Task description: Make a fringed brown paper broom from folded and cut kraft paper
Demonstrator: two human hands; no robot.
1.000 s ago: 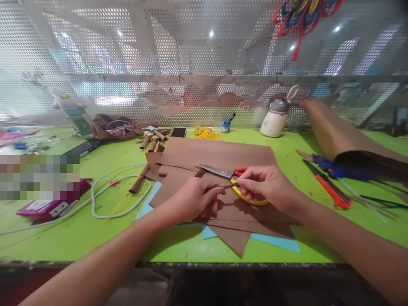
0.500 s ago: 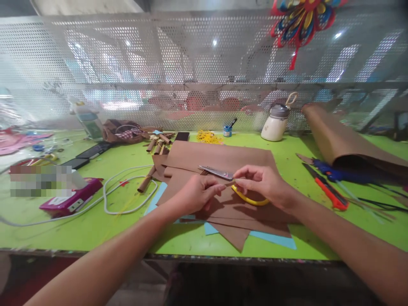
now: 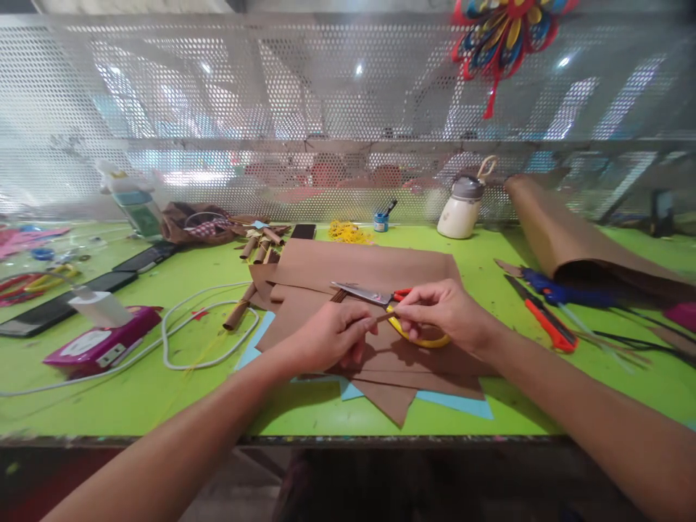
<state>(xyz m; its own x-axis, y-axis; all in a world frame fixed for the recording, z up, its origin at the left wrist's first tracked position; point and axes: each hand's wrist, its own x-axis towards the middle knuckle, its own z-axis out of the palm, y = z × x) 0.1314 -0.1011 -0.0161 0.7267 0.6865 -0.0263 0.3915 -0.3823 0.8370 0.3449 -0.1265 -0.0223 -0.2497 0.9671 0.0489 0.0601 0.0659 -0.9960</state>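
Note:
Between my two hands is a thin strip of brown paper [image 3: 383, 317], pinched at both ends. My left hand [image 3: 338, 332] grips its left end between thumb and fingers. The fingers of my right hand [image 3: 435, 310] close on the other end. Under and behind them lies a pair of scissors [image 3: 370, 293] with red and yellow handles, blades pointing left, partly covered by my right hand. Several thin brown strips [image 3: 340, 295] rest by the blades. Everything lies over stacked sheets of brown paper [image 3: 370, 261], with light blue paper [image 3: 457, 403] showing beneath.
Rolled brown paper tubes [image 3: 239, 308] and a white cable [image 3: 166, 341] lie left, near a purple power strip [image 3: 103, 344]. At right are an orange utility knife [image 3: 549, 322], a blue glue gun [image 3: 565, 290] and a large paper roll [image 3: 576, 239]. A white bottle [image 3: 460, 210] stands behind.
The view has shifted slightly, so the table's things sit a little further left. Both hands still pinch the strip, and more of the scissors' red handle shows.

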